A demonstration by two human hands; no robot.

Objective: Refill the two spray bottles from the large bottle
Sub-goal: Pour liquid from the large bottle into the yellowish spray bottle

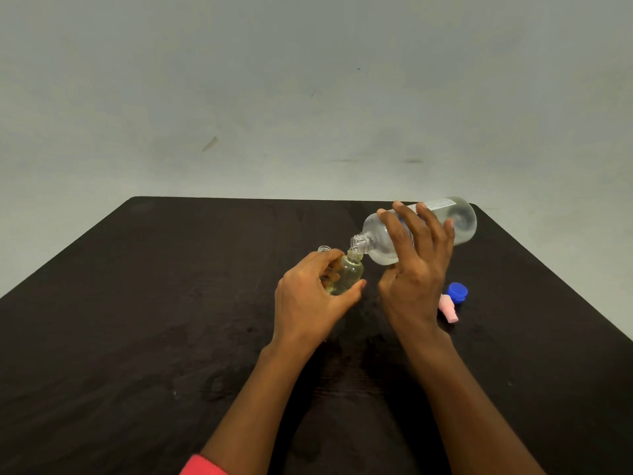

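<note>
As right hand (416, 269) tilts large bottle (460, 222), left (308, 299) grips spray bottle (352, 273)

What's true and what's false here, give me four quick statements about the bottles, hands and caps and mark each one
1. The right hand holds the large bottle tilted, mouth over a small bottle. True.
2. The left hand is empty. False: it grips the small bottle.
3. The blue cap is on the large bottle. False: it sits on the table beside a pink cap.
4. A second small bottle stands uncapped behind the left hand. True.
</note>
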